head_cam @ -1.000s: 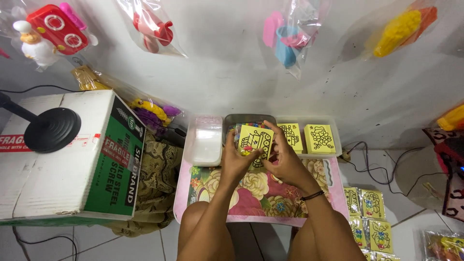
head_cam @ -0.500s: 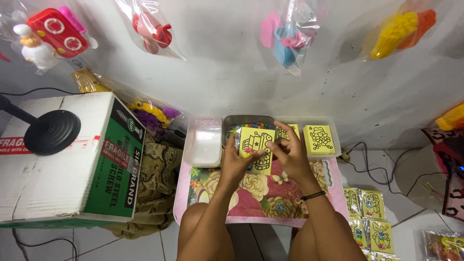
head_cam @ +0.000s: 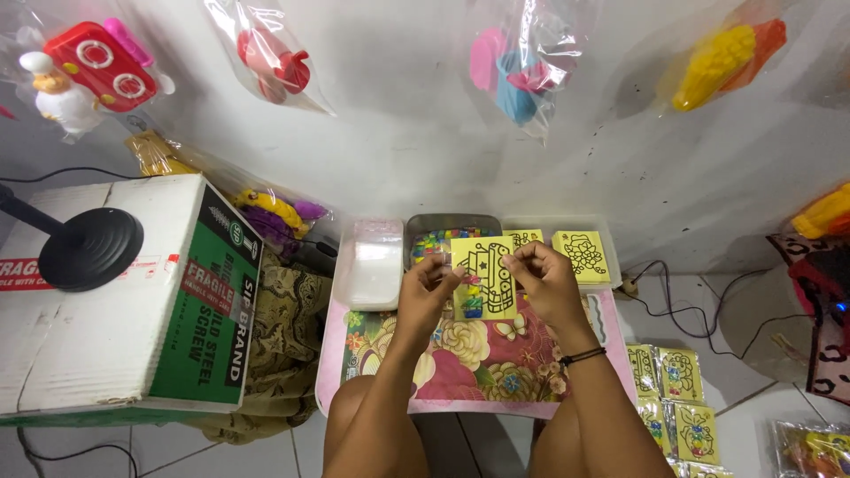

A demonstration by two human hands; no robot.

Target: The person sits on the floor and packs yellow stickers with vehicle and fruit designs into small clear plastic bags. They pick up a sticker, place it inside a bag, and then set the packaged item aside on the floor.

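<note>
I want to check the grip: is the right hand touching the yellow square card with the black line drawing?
Touching. The head view shows the right hand pinching the upper right edge of the yellow square card, with no gap visible.

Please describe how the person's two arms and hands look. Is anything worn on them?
Both forearms are bare, with no sleeves showing and no gloves on the left hand or the right hand. The only thing worn is a thin dark band around the right wrist. No rings or watch can be made out at this size.
</note>
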